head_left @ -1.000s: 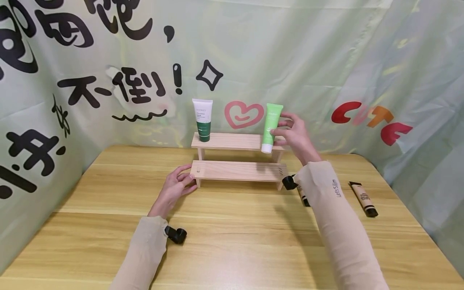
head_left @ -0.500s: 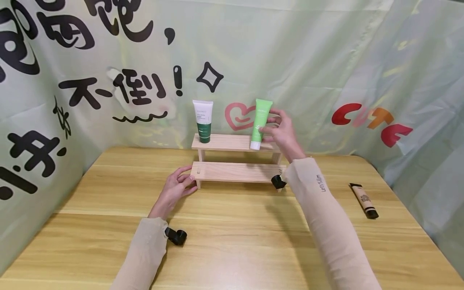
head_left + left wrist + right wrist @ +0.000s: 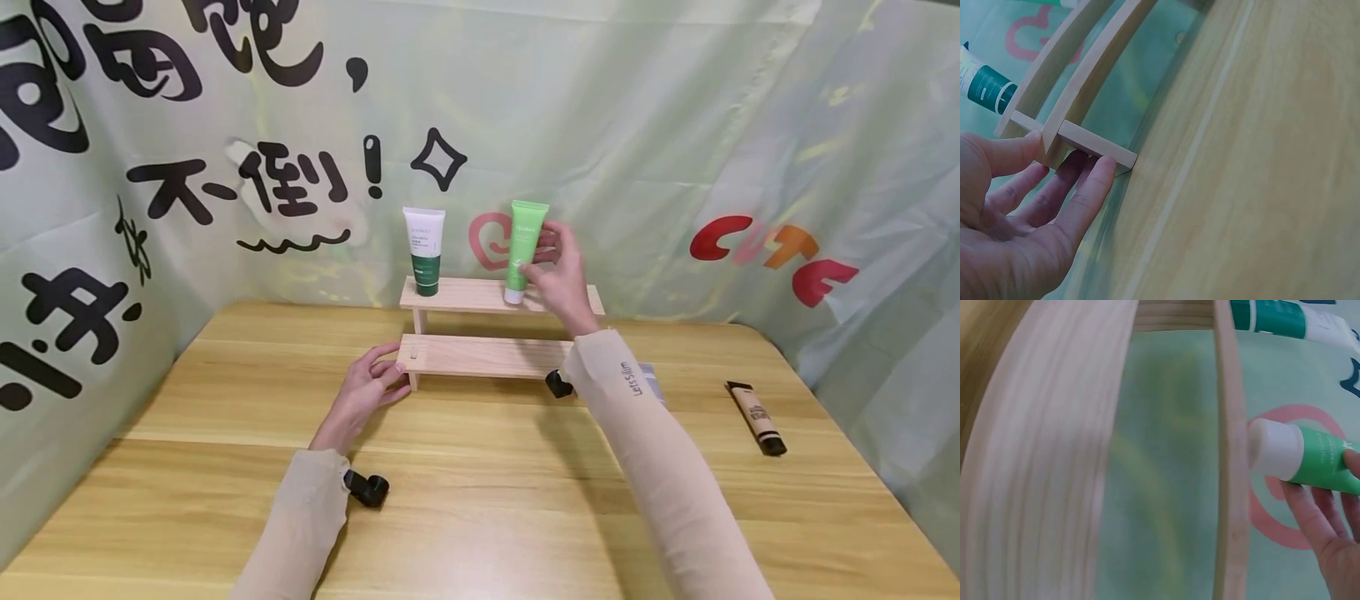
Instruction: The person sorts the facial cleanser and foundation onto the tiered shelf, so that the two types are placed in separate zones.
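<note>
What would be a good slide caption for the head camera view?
Right hand stands a green tube on the wooden rack's top step while the left hand steadies its lower step.

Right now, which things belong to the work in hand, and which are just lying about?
In hand: green tube held by right hand; wooden stepped shelf steadied by left hand.
Lying about: white-and-green tube standing on the top step; beige tube on the table.

A white and dark green tube stands upright at the left of the upper step. On the wooden tabletop, a beige tube with a black cap lies at the right. Behind hangs a pale green printed backdrop.
</note>
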Demonstrator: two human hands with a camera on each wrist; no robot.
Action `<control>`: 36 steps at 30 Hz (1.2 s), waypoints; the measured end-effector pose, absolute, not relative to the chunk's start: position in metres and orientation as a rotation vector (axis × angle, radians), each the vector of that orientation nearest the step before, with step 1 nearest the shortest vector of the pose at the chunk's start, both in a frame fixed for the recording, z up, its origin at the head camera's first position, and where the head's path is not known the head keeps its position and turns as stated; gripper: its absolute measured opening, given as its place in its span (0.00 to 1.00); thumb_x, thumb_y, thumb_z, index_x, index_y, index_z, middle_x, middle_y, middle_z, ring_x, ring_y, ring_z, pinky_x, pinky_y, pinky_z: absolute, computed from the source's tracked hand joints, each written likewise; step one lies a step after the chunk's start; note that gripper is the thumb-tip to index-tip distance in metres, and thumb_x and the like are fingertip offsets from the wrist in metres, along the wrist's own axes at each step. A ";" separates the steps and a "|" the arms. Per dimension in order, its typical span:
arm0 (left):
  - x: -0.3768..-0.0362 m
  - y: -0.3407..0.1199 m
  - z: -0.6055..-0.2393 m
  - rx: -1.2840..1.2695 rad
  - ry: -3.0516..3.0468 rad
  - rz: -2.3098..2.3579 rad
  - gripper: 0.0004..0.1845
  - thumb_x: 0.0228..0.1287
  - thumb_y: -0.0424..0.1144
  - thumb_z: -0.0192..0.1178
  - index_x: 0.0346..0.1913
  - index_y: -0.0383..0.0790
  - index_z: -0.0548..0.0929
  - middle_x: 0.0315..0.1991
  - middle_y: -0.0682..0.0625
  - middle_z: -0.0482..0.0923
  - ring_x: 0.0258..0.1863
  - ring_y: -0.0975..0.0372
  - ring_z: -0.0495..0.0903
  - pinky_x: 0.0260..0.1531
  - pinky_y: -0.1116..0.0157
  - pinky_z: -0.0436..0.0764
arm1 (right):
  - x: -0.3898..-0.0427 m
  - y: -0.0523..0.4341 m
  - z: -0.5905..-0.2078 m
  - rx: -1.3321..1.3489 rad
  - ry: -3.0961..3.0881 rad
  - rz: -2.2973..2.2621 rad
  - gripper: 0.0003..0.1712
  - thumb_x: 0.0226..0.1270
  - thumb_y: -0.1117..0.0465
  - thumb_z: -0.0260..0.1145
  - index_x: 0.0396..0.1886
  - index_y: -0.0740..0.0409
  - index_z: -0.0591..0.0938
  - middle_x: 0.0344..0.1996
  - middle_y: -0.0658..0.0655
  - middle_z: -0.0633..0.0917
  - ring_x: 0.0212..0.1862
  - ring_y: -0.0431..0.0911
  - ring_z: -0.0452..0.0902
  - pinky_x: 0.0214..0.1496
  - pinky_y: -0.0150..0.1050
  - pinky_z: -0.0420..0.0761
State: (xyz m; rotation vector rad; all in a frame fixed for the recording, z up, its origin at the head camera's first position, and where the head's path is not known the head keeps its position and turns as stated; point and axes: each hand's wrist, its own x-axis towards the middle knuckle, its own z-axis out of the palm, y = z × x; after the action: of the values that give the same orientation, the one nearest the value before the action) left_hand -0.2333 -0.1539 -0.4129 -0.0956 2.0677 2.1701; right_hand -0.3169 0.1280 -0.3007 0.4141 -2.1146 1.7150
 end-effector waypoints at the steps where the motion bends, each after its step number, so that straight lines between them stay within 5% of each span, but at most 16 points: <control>1: -0.233 -0.154 -0.413 -0.094 2.068 2.170 0.26 0.79 0.28 0.49 0.76 0.35 0.63 0.58 0.35 0.75 0.59 0.48 0.75 0.53 0.62 0.84 | -0.317 0.127 -0.302 0.439 -2.107 1.691 0.37 0.61 0.84 0.64 0.69 0.69 0.65 0.55 0.69 0.76 0.51 0.58 0.75 0.57 0.44 0.79; 13: -0.232 -0.152 -0.413 -0.091 2.077 2.162 0.26 0.79 0.28 0.49 0.76 0.35 0.63 0.61 0.33 0.74 0.60 0.47 0.75 0.53 0.62 0.84 | -0.319 0.121 -0.312 0.540 -2.100 1.577 0.35 0.63 0.83 0.64 0.68 0.69 0.67 0.55 0.70 0.76 0.54 0.60 0.74 0.61 0.57 0.78; 29: -0.233 -0.153 -0.415 -0.099 2.072 2.160 0.27 0.79 0.29 0.50 0.77 0.35 0.62 0.60 0.34 0.74 0.60 0.48 0.75 0.55 0.61 0.84 | -0.310 0.161 -0.317 0.420 -2.210 1.774 0.32 0.67 0.79 0.63 0.69 0.73 0.65 0.58 0.74 0.75 0.57 0.60 0.74 0.54 0.38 0.85; 36: -0.234 -0.153 -0.414 -0.102 2.066 2.156 0.27 0.80 0.29 0.49 0.77 0.36 0.61 0.62 0.33 0.72 0.61 0.46 0.74 0.56 0.61 0.83 | -0.302 0.190 -0.317 0.351 -2.201 1.819 0.31 0.70 0.76 0.62 0.70 0.73 0.64 0.57 0.75 0.75 0.49 0.47 0.77 0.50 0.34 0.86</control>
State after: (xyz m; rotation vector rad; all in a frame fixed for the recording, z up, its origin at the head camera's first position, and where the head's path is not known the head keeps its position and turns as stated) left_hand -0.2343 -0.1534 -0.4144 -0.1016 2.0663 2.1556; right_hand -0.3017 0.1902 -0.3167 0.3507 -2.2006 1.8188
